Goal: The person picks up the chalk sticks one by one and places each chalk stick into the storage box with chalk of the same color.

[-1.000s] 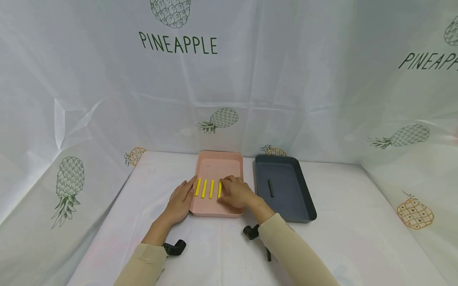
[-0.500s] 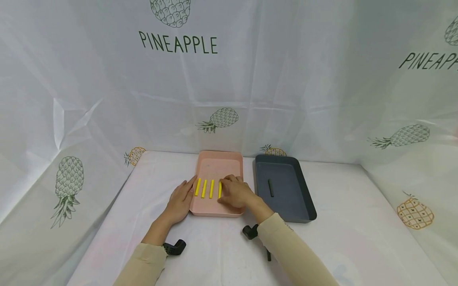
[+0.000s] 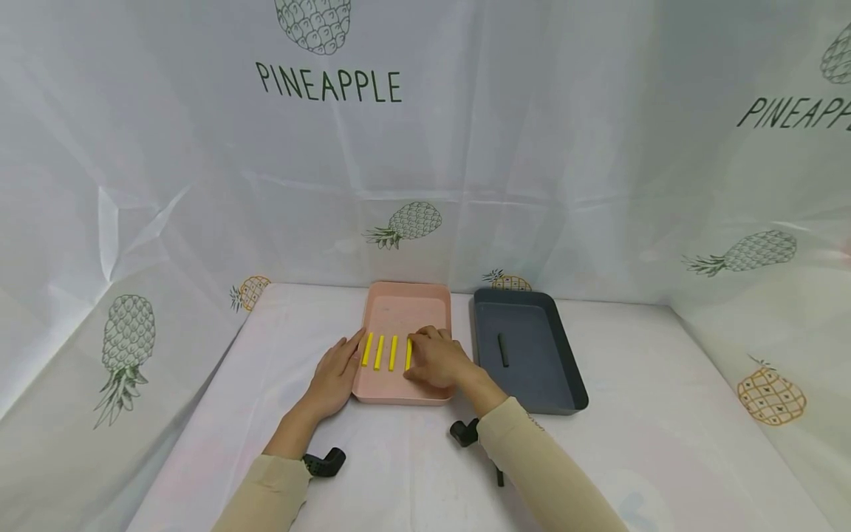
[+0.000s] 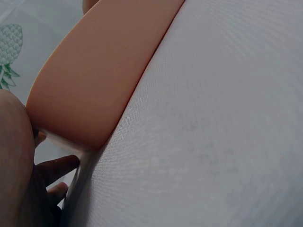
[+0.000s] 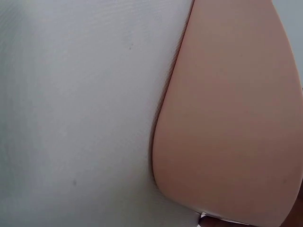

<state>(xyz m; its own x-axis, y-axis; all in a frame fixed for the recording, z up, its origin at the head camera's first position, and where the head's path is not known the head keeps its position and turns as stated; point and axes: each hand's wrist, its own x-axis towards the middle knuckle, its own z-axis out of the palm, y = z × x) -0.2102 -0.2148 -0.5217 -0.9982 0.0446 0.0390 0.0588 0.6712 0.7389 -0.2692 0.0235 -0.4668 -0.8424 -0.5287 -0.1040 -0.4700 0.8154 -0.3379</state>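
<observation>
A pink tray (image 3: pixel 408 310) lies in the middle of the table in the head view. Inside it several slim yellow sticks (image 3: pixel 379 352) are lined up in a row, spaced apart. My right hand (image 3: pixel 440 360) reaches over the tray's right side and pinches the rightmost yellow stick (image 3: pixel 408 354) by its two ends, thumb at the near one. Against the left rim rests my left hand (image 3: pixel 337 373), its fingers fairly straight. The left wrist view shows the tray's outer wall (image 4: pixel 94 75) beside that hand. In the right wrist view the tray wall (image 5: pixel 232 113) hides most of the right hand.
To the right stands a dark grey tray (image 3: pixel 525 384) with one dark stick (image 3: pixel 503 349) in it. White cloth with pineapple prints covers the table (image 3: pixel 392 473) and hangs behind it. Black wrist devices (image 3: pixel 326 462) sit on both forearms.
</observation>
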